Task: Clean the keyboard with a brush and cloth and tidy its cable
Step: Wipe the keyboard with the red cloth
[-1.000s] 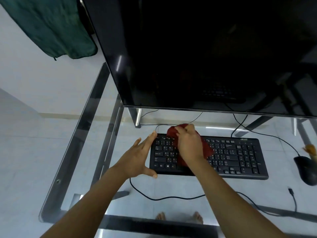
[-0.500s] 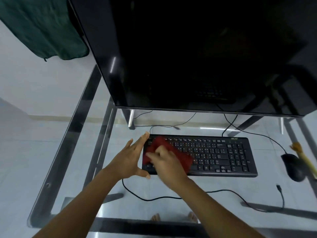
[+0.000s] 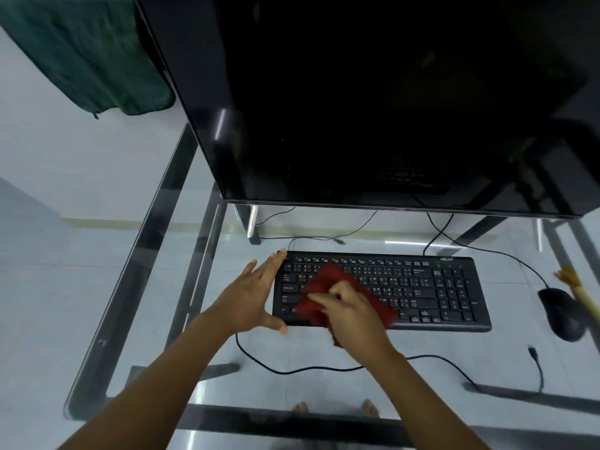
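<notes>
A large dark monitor (image 3: 373,102) stands at the far side of a glass worktop (image 3: 181,319). Near it lies a black keyboard (image 3: 431,289). The left hand (image 3: 250,297), fingers spread wide, braces its left end. The right hand (image 3: 352,311) grips a red cloth (image 3: 324,284) on the left keys.

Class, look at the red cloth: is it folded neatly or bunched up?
Bunched up. The red cloth lies crumpled on the keyboard, gripped in the right hand.

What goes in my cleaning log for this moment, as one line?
phase: wiping | right hand: red cloth on keyboard | left hand: open, bracing keyboard's left end | cable: loose
</notes>
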`<state>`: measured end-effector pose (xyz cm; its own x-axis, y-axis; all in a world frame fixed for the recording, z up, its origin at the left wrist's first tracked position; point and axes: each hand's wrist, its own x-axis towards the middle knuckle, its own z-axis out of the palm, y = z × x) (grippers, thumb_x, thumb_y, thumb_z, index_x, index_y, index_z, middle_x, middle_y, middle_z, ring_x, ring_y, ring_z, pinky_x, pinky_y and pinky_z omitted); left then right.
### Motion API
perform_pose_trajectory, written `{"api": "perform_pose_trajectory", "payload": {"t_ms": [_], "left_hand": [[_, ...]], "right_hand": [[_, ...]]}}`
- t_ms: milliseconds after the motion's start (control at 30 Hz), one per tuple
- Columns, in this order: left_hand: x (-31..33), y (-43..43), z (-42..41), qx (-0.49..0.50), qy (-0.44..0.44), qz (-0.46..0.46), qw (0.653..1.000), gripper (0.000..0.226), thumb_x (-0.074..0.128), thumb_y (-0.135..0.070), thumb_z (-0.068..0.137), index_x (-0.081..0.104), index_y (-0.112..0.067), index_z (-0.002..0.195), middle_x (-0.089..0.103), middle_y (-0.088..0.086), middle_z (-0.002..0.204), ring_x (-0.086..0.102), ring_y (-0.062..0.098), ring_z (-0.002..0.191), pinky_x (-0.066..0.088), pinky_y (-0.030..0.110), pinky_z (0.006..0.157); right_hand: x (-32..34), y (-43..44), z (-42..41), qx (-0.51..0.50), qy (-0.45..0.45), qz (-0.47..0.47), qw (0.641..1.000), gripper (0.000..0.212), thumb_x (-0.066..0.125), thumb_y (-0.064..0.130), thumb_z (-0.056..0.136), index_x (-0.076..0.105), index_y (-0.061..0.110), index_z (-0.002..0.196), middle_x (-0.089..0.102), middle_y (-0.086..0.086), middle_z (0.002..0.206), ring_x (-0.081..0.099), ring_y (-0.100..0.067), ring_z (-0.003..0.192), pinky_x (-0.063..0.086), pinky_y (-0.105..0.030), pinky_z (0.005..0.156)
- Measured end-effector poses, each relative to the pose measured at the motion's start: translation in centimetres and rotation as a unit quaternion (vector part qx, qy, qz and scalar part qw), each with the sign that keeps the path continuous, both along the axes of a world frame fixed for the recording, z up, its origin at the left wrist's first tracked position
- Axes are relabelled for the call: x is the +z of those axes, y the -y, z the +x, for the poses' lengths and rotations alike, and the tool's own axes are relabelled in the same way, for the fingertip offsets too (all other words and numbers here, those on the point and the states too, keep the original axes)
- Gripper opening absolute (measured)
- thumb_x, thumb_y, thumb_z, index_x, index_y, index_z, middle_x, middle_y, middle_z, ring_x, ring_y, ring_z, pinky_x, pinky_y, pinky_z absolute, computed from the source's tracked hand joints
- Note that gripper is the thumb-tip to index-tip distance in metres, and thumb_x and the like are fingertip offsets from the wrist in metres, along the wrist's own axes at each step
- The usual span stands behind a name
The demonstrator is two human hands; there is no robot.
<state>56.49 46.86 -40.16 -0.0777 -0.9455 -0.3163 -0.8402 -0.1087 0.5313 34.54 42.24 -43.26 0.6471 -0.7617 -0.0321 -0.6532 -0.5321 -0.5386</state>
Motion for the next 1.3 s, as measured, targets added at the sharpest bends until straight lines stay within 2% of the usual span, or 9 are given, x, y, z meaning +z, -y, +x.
{"api": "perform_pose_trajectory", "payload": {"t_ms": [100, 267, 467, 633, 700, 800, 967, 1133, 1300], "left_hand": [[-0.2, 0.1, 0.0, 0.003, 0.008, -0.010, 1.000, 0.135, 0.086, -0.047, 0.061, -0.011, -0.025, 0.152, 0.005, -0.011, 0.159, 0.002, 0.010, 0.145, -0.008, 0.022, 0.107], [-0.7, 0.0, 0.3, -0.012, 0.023, -0.014, 1.000, 0.141, 0.085, -0.056, 0.055, -0.012, -0.026, 0.152, 0.005, -0.009, 0.160, 0.004, 0.005, 0.145, -0.007, 0.026, 0.115], [-0.1, 0.1, -0.1, 0.000, 0.021, -0.006, 1.000, 0.136, 0.086, -0.047, 0.061, -0.012, -0.026, 0.152, 0.006, -0.004, 0.162, 0.004, 0.018, 0.148, -0.005, 0.024, 0.110], [-0.9, 0.2, 0.5, -0.059, 0.085, -0.012, 0.995, 0.139, 0.075, -0.067, 0.060, -0.022, -0.022, 0.149, -0.007, -0.002, 0.162, -0.010, 0.010, 0.147, -0.012, 0.036, 0.118], [-0.9, 0.4, 0.3, -0.066, 0.108, -0.026, 0.992, 0.134, 0.062, -0.077, 0.063, -0.023, -0.020, 0.149, -0.015, -0.004, 0.160, -0.018, 0.009, 0.145, -0.012, 0.045, 0.119], [-0.5, 0.9, -1.3, -0.057, 0.115, -0.077, 0.989, 0.123, 0.047, -0.083, 0.070, -0.017, -0.017, 0.151, -0.020, -0.005, 0.157, -0.021, 0.010, 0.145, -0.011, 0.049, 0.119], [-1.2, 2.3, -5.6, -0.078, 0.060, -0.100, 0.990, 0.126, 0.058, -0.077, 0.068, -0.013, -0.016, 0.153, -0.020, -0.006, 0.157, -0.020, 0.007, 0.145, -0.012, 0.037, 0.119], [-2.1, 2.4, -8.0, -0.086, 0.079, -0.099, 0.988, 0.122, 0.054, -0.078, 0.072, -0.013, -0.015, 0.153, -0.023, -0.006, 0.156, -0.025, 0.008, 0.143, -0.012, 0.041, 0.119], [-2.4, 2.8, -9.4, -0.095, 0.082, -0.092, 0.988, 0.123, 0.049, -0.080, 0.071, -0.015, -0.014, 0.152, -0.022, -0.003, 0.158, -0.026, 0.008, 0.143, -0.010, 0.043, 0.120]], "right_hand": [[-1.0, -1.5, 0.4, -0.116, 0.020, -0.030, 0.993, 0.039, 0.074, 0.007, 0.077, 0.071, 0.023, 0.112, 0.058, -0.004, 0.094, 0.057, -0.026, 0.068, 0.055, -0.036, 0.063], [0.8, -2.6, 2.8, 0.061, 0.004, 0.046, 0.997, 0.018, 0.060, 0.028, 0.088, 0.064, 0.029, 0.106, 0.062, -0.002, 0.097, 0.061, -0.024, 0.081, 0.048, -0.028, 0.065], [-0.9, 1.1, 2.0, -0.134, 0.032, -0.043, 0.989, 0.034, 0.066, 0.008, 0.084, 0.068, 0.017, 0.116, 0.056, -0.008, 0.098, 0.063, -0.029, 0.072, 0.057, -0.039, 0.071], [1.3, -0.3, 3.5, 0.046, 0.011, -0.040, 0.998, 0.033, 0.049, 0.022, 0.094, 0.058, 0.026, 0.126, 0.052, 0.001, 0.106, 0.056, -0.020, 0.085, 0.048, -0.031, 0.070], [1.4, 2.1, 1.5, -0.057, 0.012, -0.025, 0.998, 0.031, 0.045, 0.030, 0.098, 0.057, 0.028, 0.127, 0.052, 0.009, 0.111, 0.059, -0.012, 0.085, 0.055, -0.034, 0.077], [1.3, 4.7, -1.0, -0.216, -0.030, -0.062, 0.974, 0.032, 0.049, 0.024, 0.099, 0.061, 0.018, 0.128, 0.052, -0.011, 0.119, 0.066, -0.028, 0.084, 0.058, -0.037, 0.080], [1.4, 3.7, -1.2, 0.003, -0.027, -0.022, 0.999, 0.032, 0.056, 0.021, 0.095, 0.061, 0.022, 0.127, 0.052, -0.005, 0.109, 0.061, -0.023, 0.087, 0.055, -0.032, 0.074], [1.6, 7.7, -4.6, -0.234, -0.073, -0.050, 0.968, 0.031, 0.048, 0.022, 0.098, 0.059, 0.017, 0.128, 0.050, -0.013, 0.120, 0.065, -0.032, 0.089, 0.056, -0.038, 0.079], [1.5, 4.1, -4.5, 0.045, -0.046, -0.021, 0.998, 0.023, 0.055, 0.022, 0.095, 0.059, 0.023, 0.118, 0.049, -0.003, 0.103, 0.061, -0.020, 0.083, 0.056, -0.036, 0.069]]}}
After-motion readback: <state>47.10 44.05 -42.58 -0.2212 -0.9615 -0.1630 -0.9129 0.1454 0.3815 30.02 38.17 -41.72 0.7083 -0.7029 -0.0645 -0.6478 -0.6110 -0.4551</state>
